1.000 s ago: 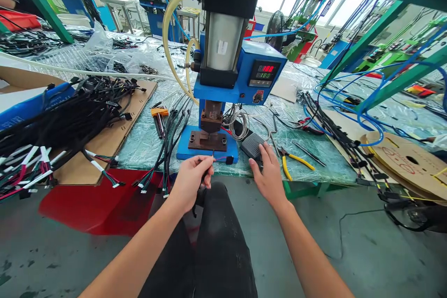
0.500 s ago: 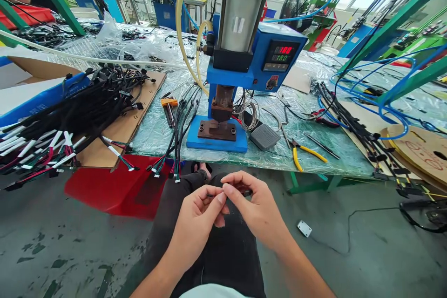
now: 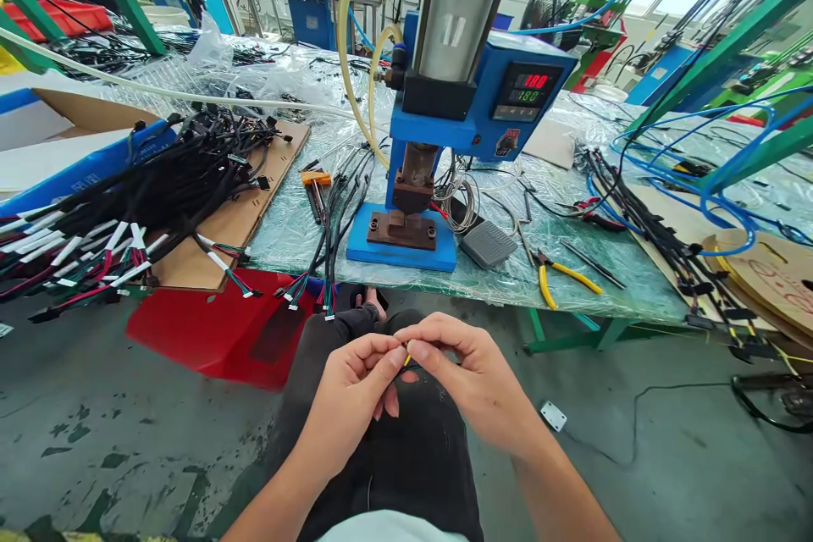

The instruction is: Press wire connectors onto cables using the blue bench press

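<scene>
Above my lap, my left hand (image 3: 359,381) and my right hand (image 3: 467,373) meet fingertip to fingertip, both closed in a pinch. Between their thumbs shows a thin yellow piece (image 3: 407,361), perhaps a wire, with something dark beside it; my fingers hide most of it. In front of my hands, at the bench edge, stands a blue press (image 3: 401,252) with a lit display (image 3: 526,91). Left of its base hang several black cables (image 3: 330,258) with white connectors at their ends.
A heap of black cables (image 3: 184,178) lies on cardboard (image 3: 245,233) at left, above a red bin (image 3: 209,339). Yellow-handled pliers (image 3: 547,284) and a grey foot pedal (image 3: 488,244) lie right of the press. More cables (image 3: 654,229) and a cardboard reel (image 3: 771,275) are farther right.
A yellow piece now shows between my thumbs, where before only dark bits were visible. My fingers have shifted slightly, and the bench has moved a little to the right in view.
</scene>
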Demonstrator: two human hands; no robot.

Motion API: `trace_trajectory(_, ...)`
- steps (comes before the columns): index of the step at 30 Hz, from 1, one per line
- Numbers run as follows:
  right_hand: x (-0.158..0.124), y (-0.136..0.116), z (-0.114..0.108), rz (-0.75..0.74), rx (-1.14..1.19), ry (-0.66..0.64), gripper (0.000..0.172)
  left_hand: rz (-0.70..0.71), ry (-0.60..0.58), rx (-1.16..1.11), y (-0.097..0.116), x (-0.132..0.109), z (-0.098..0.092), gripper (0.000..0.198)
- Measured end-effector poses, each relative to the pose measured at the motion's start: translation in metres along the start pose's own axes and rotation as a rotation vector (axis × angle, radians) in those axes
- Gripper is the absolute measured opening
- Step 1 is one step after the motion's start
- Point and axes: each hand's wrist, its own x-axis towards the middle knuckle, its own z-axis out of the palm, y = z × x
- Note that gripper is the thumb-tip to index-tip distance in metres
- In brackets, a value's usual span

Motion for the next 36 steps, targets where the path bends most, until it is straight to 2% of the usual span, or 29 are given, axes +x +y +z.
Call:
trace_trajectory(4, 0.003, 0.000, 0.000, -0.016, -0.054, 0.039, 0.019, 0.012, -0.001, 0.036, 0.002, -0.002, -0.001, 0.037)
trace_trajectory(11, 0.003, 0.001, 0.004, -0.026, -0.213, 0.111, 0.019, 0.096, -0.013, 0.085, 0.002, -0.008, -0.001, 0.027)
trace_trajectory(17, 0.008, 0.004, 0.006, -0.030, -0.236, 0.131, 0.018, 0.080, -0.035, 0.055, -0.003, -0.012, -0.001, 0.026)
trace_trajectory(23, 0.004, 0.015, -0.004, -0.070, 0.053, 0.214, 0.047, 0.104, 0.113, 0.009, -0.005, -0.004, -0.007, 0.021)
trace_trajectory(28, -0.001, 0.019, 0.001, -0.001, 0.057, 0.108, 0.034, 0.097, 0.154, -0.054, -0.006, 0.000, -0.011, 0.024)
trace_trajectory(31, 0.000, 0.018, 0.005, 0.001, 0.048, 0.146, 0.028, 0.089, 0.164, -0.015, -0.008, 0.000, -0.010, 0.026)
trace_trajectory(36, 0.006, 0.011, 0.006, -0.046, -0.045, 0.249, 0.031, 0.119, 0.207, 0.111, -0.013, -0.003, -0.010, 0.024)
